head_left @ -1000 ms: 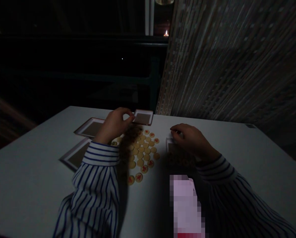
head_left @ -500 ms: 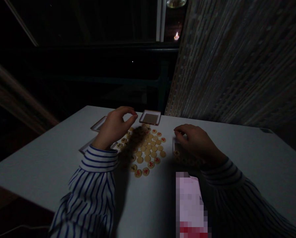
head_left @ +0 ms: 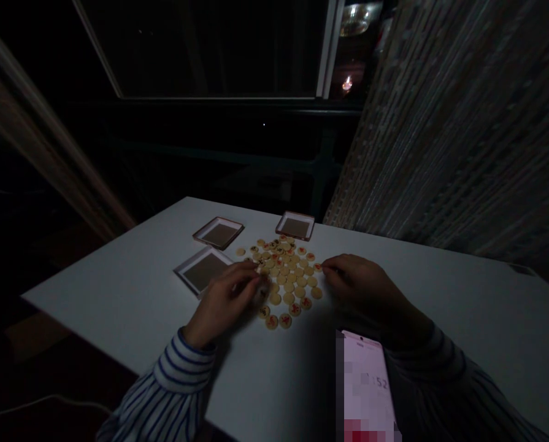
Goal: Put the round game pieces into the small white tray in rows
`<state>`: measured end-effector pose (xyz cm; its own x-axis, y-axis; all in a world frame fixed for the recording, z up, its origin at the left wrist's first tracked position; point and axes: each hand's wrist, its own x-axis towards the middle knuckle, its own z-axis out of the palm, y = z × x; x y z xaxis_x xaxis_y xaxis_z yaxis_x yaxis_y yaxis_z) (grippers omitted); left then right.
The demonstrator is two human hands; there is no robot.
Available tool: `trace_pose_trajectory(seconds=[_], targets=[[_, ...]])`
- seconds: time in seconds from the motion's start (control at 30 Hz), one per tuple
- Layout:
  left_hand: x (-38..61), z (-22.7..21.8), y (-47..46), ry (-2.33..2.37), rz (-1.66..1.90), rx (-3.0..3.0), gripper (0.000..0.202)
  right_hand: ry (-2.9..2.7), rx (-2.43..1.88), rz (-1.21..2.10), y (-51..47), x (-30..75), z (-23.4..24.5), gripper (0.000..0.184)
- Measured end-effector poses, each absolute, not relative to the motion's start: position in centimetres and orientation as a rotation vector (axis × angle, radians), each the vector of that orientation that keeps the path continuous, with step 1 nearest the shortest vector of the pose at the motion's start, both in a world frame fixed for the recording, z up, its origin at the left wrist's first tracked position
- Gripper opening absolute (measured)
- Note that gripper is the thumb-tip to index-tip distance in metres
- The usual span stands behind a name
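Observation:
Several round cream game pieces point(head_left: 287, 273) with red or dark marks lie in a cluster on the white table point(head_left: 118, 294). My left hand point(head_left: 226, 304) rests at the cluster's left edge with its fingers curled together over the pieces there; what they hold is hidden in the dim light. My right hand point(head_left: 364, 288) sits at the cluster's right edge, fingertips pinched at a piece point(head_left: 318, 268). Both arms wear blue-striped sleeves.
Three shallow square trays lie beyond the pieces: one at front left point(head_left: 203, 271), one behind it point(head_left: 218, 232), one at the far end point(head_left: 295, 225). A lit phone point(head_left: 368, 387) lies near the front edge. A woven curtain point(head_left: 462, 123) hangs to the right, a dark window behind.
My left hand came back from the far tray down to the cluster's left edge. My right hand shifted left to the cluster's right edge. The view tilted up and swung.

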<state>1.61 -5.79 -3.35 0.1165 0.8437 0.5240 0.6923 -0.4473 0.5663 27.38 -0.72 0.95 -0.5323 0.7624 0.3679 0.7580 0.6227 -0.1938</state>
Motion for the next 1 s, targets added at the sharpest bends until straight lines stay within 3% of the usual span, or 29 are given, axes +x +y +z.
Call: trace_pose_trajectory(seconds=[0.33,1.0], targets=[[0.9,-8.0,-7.2,1.514,1.258,2.422,0.018,-2.603,-1.078,0.118,-2.0,23.6,0.9,0.024],[1.2,-8.6,-7.2,1.608,0.961,2.540,0.028,-2.777,-0.949,0.163,-2.9,22.9,-1.8,0.025]])
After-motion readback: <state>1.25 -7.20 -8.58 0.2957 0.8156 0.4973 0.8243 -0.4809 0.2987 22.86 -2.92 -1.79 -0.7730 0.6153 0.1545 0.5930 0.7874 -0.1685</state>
